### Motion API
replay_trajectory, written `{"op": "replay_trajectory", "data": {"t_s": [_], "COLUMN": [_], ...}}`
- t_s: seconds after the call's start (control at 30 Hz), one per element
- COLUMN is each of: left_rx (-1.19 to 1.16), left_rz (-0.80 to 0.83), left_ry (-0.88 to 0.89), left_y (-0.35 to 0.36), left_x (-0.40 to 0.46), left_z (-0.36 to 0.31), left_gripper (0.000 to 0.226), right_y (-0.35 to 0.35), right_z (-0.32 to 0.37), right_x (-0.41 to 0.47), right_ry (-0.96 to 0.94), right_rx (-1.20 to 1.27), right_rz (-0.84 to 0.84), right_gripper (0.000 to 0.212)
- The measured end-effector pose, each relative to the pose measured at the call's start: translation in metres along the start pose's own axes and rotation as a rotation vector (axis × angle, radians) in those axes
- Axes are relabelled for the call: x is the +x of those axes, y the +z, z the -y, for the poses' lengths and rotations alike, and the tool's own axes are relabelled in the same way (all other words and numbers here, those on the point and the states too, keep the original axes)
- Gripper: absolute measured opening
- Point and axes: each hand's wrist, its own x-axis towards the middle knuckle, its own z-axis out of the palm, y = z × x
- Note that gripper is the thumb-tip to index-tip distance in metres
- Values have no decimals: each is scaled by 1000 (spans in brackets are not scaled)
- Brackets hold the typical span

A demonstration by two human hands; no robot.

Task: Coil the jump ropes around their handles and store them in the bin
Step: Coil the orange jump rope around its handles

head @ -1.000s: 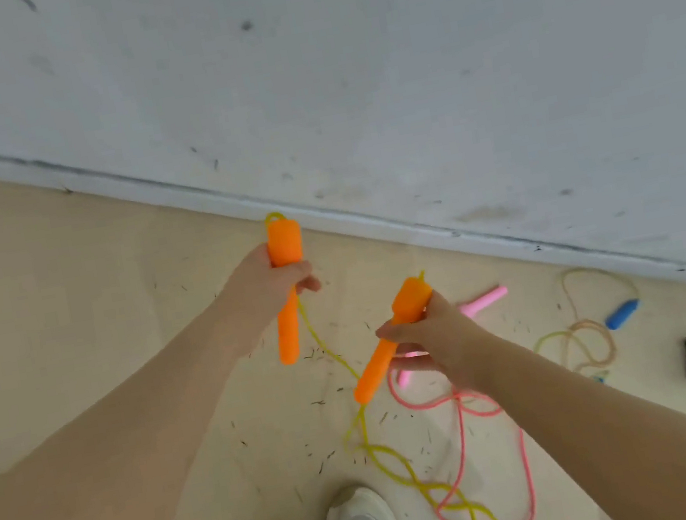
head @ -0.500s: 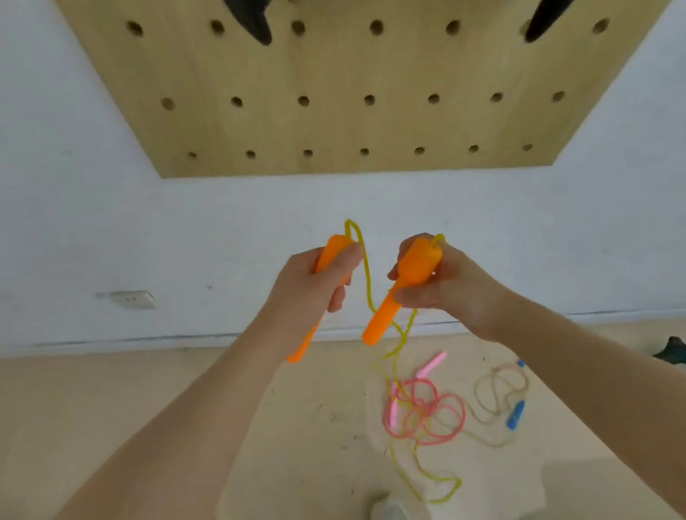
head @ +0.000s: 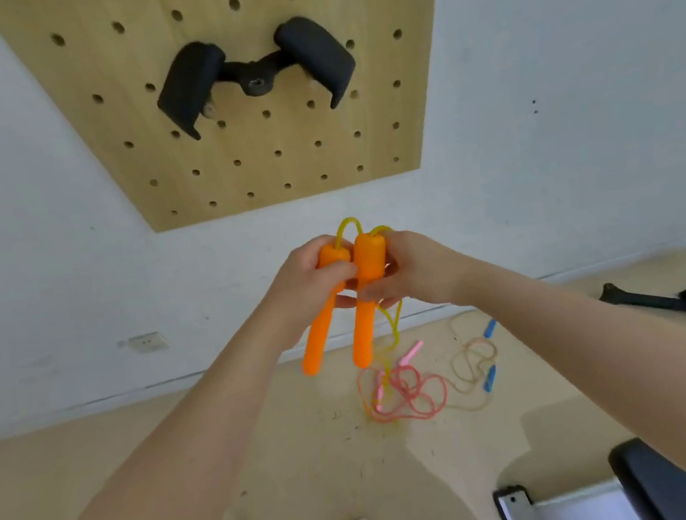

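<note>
Gripping one orange handle in the left hand [head: 313,285] and the other in the right hand [head: 407,276], fingers curled round each, the two orange handles [head: 355,303] side by side, touching. Pairing step complete; coiling not begun. Next: clamp both in one hand, wind yellow rope [head: 394,333] trailing to floor. Beyond, pink rope [head: 399,391] and blue-handled rope [head: 477,366] uncoiled. Bin not identifiable.

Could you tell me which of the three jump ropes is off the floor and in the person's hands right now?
The orange-handled rope, gripped by the left hand and right hand. The pink rope and blue-handled rope lie loose on the floor.
</note>
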Motion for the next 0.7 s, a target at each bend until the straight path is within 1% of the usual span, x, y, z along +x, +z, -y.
{"op": "replay_trajectory", "data": {"t_s": [0.03, 0.07, 0.13, 0.17, 0.23, 0.3, 0.33, 0.4, 0.43, 0.5, 0.53, 0.57, 0.63, 0.67, 0.7], "left_rx": [-42, -106, -211, -217, -149, -62, -29, -23, -52, -108, -109, -94, -3, 66, 135], "left_rz": [23, 48, 81, 81, 92, 114, 113, 105, 103, 78, 57, 44, 78, 107, 137], "left_ry": [-30, -56, -82, -80, -74, -86, -100, -116, -115, -134, -152, -167, -177, -178, -179], "left_y": [10, 22, 49, 63, 94, 127, 143, 171, 183, 202, 210, 217, 230, 235, 241], "left_x": [-10, -21, -43, -53, -73, -93, -103, -121, -129, -145, -153, -160, -172, -178, -182], "left_z": [2, 3, 6, 7, 7, 6, 5, 2, 2, 4, 4, 4, -1, -6, -12], "left_gripper": [13, 11, 10, 13, 25, 34, 32, 19, 13, 15, 17, 18, 26, 29, 32], "right_y": [-1, -3, -9, -12, -13, -12, -13, -21, -27, -39, -43, -46, -51, -54, -56], "right_z": [-2, -5, -12, -15, -21, -30, -33, -40, -42, -51, -60, -71, -91, -98, -105], "right_x": [-12, -26, -54, -71, -105, -141, -157, -186, -199, -220, -228, -236, -251, -258, -265], "right_ry": [-1, -11, -37, -31, 31, 69, 55, -21, -98, -255, -299, -325, -292, -253, -202], "right_rx": [-73, -163, -407, -532, -721, -882, -961, -1058, -1057, -930, -825, -680, -424, -374, -352], "right_rz": [4, 12, 36, 60, 90, 37, 4, -31, -25, 59, 83, 63, -12, 18, 103], "right_gripper": [17, 21, 28, 30, 40, 53, 56, 61, 57, 44, 48, 51, 51, 61, 81]}}
